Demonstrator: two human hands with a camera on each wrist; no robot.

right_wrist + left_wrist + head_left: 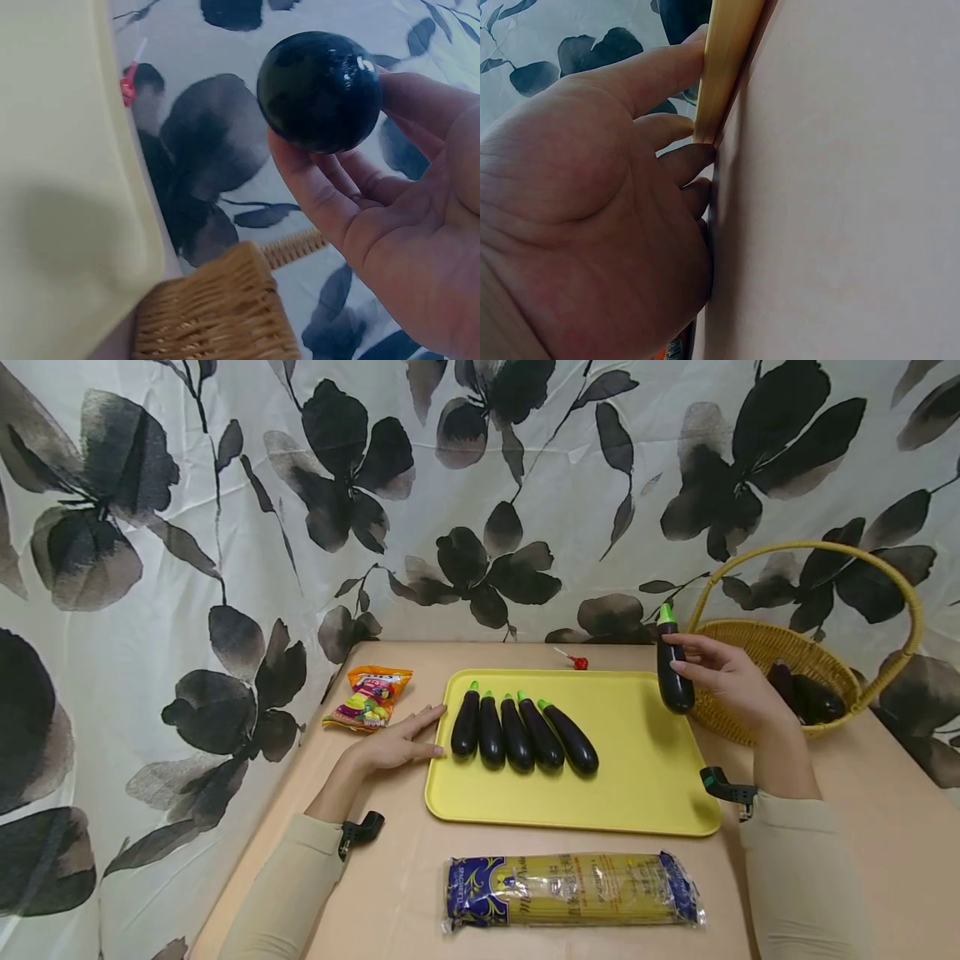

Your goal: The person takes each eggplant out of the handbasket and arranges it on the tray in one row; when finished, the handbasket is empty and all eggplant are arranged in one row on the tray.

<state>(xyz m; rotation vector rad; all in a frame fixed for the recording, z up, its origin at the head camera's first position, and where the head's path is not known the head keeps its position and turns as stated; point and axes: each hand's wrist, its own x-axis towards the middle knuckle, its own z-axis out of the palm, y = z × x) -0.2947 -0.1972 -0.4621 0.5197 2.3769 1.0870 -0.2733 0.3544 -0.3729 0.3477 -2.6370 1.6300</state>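
Note:
My right hand [731, 681] pinches a dark purple eggplant [675, 672] with a green stem, upright above the tray's right end. Its rounded bottom faces the camera in the right wrist view. On the yellow tray [645, 777], several eggplants [517, 735] lie in a row at the left, stems pointing away from me. My left hand [393, 743] touches the tray's left rim with outstretched fingers and thumb. In the left wrist view, that hand [592, 180] meets the tray's edge [727, 60]. Right of the tray, a wicker basket [738, 647] contains more eggplants [817, 700].
A spaghetti pack [585, 889] lies in front of the tray. An orange snack bag [371, 697] sits behind my left hand. Beyond the tray's far edge is a red lollipop [577, 662]. The basket's tall handle [810, 547] arches up at the right. Flower-patterned cloth hangs behind the table.

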